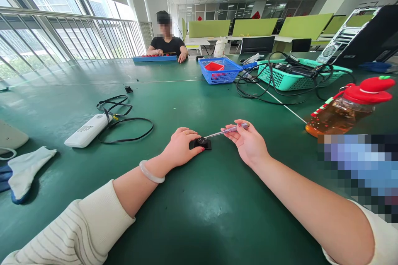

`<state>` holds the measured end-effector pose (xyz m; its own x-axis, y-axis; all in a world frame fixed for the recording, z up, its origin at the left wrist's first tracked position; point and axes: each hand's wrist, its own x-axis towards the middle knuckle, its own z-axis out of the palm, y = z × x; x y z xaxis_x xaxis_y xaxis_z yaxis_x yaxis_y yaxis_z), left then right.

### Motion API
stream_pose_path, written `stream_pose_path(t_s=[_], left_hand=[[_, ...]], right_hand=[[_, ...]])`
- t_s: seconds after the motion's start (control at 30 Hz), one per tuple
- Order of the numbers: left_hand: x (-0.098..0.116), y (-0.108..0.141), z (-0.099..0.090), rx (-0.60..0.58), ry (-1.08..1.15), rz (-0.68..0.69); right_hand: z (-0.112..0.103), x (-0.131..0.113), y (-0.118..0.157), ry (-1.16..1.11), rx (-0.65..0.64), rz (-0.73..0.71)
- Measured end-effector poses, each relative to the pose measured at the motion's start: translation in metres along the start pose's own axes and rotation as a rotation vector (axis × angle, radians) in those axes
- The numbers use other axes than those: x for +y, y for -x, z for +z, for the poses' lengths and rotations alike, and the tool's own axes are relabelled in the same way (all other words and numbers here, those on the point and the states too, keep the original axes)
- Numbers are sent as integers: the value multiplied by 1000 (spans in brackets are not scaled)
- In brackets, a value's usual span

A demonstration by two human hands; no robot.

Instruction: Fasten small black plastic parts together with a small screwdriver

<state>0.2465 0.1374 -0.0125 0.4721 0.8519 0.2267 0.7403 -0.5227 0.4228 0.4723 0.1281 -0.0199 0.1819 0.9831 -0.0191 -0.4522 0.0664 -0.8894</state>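
Observation:
My left hand [183, 145] is closed around the left side of a small black part [202, 143], thumb and fingertips pressing it against the green table. What kind of part it is, I cannot make out. My right hand [247, 143] grips a screwdriver [229, 130] by its clear purplish handle, holding it at a low slant. Its thin metal shaft points left, and the tip meets the top of the black part near my left fingertips.
Left lie a white power strip [88, 131] with a black cord and a glove [29, 174]. Ahead stand a blue basket [220, 76] and a green basket [289, 85] with cables. A red-lidded bottle [345, 109] lies right. Across the table, a person [168, 44] sits behind a blue tray [155, 59].

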Motion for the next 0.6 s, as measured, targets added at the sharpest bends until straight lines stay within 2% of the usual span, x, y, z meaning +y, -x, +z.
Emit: stream_pose_path(t_s=[0.2, 0.4, 0.6], left_hand=[[-1, 0, 0, -3, 0, -2], [-1, 0, 0, -19, -15, 2], [0, 0, -1, -14, -2, 4]], right_hand=[[-2, -1, 0, -9, -20, -17], [1, -3, 3, 37, -92, -112], [1, -1, 2, 44, -59, -89]])
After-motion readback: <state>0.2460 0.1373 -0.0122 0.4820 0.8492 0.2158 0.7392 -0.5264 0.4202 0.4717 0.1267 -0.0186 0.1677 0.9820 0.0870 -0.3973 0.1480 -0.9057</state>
